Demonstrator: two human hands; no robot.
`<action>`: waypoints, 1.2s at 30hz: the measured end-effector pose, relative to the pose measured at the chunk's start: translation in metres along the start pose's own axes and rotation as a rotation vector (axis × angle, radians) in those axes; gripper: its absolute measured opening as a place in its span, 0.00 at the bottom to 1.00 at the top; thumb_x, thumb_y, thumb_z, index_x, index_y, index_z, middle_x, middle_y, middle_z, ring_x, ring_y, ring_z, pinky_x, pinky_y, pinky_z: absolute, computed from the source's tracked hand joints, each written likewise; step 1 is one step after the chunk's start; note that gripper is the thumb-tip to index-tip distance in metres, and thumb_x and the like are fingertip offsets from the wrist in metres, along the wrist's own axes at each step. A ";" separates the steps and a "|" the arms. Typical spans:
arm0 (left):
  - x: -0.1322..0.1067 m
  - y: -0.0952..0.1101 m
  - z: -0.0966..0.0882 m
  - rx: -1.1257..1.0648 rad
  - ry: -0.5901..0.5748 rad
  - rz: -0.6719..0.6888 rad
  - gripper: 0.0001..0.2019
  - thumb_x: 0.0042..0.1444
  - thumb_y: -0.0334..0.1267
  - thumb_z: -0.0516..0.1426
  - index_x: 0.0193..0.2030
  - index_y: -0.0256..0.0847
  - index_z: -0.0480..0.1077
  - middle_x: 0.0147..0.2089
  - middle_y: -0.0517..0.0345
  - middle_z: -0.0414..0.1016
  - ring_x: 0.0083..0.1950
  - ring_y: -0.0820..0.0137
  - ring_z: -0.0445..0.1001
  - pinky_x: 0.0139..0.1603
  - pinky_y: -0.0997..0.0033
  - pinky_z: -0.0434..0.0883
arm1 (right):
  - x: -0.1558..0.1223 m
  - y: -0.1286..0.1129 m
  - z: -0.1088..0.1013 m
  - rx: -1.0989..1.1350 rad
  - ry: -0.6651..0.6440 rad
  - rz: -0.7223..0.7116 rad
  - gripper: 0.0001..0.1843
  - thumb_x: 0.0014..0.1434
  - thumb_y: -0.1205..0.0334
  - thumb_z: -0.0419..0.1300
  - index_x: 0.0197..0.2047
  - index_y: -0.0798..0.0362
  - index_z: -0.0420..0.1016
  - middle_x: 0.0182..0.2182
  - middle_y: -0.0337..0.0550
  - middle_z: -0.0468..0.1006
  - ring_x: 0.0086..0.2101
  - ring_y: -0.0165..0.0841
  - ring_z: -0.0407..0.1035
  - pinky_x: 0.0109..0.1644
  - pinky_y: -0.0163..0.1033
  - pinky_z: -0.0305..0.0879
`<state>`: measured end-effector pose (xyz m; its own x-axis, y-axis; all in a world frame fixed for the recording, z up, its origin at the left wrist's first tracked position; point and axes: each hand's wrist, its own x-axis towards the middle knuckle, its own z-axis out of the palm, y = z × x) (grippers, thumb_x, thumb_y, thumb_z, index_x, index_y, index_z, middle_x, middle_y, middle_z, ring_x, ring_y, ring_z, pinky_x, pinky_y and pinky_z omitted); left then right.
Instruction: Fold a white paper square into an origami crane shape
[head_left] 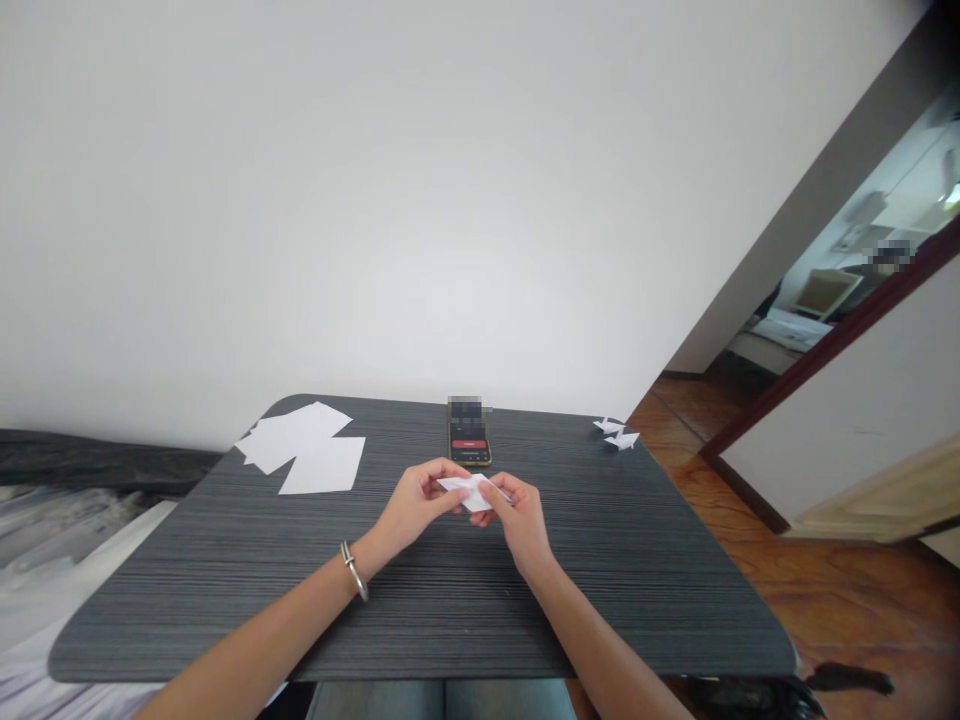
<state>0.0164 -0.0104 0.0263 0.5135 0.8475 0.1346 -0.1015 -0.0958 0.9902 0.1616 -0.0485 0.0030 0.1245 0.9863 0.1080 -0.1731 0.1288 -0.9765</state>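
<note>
A small folded piece of white paper (474, 492) is held between my two hands, above the middle of the dark table. My left hand (421, 497) pinches its left side between thumb and fingers. On the other side, my right hand (517, 515) grips it with the thumb pressed on top. The paper has pointed ends and visible creases; my fingers cover part of it. Just beyond my hands lies a phone (470, 435) with its screen lit.
Loose white paper sheets (326, 465) overlap at the table's back left. Two small folded paper figures (622, 440) rest at the back right. The dark wood-grain table (465, 620) stands against a white wall (450, 200). To the right, a doorway opens above a brown floor (750, 540).
</note>
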 end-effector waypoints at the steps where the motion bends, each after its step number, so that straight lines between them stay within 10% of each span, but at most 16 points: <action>1: 0.000 0.000 0.000 -0.008 0.001 -0.003 0.10 0.46 0.37 0.60 0.34 0.33 0.69 0.30 0.58 0.71 0.26 0.76 0.68 0.29 0.75 0.67 | 0.000 0.000 0.000 -0.007 0.006 -0.009 0.14 0.49 0.54 0.61 0.24 0.57 0.71 0.14 0.38 0.74 0.15 0.28 0.68 0.19 0.30 0.64; 36: -0.005 0.003 0.006 0.021 0.077 0.004 0.09 0.46 0.36 0.60 0.31 0.34 0.66 0.25 0.61 0.70 0.23 0.76 0.67 0.24 0.77 0.66 | -0.009 -0.011 0.007 0.036 -0.063 -0.065 0.15 0.54 0.54 0.56 0.23 0.56 0.70 0.15 0.39 0.74 0.16 0.28 0.67 0.19 0.30 0.64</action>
<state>0.0188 -0.0178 0.0288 0.4459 0.8846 0.1366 -0.0852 -0.1100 0.9903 0.1557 -0.0578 0.0144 0.0752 0.9801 0.1838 -0.2015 0.1954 -0.9598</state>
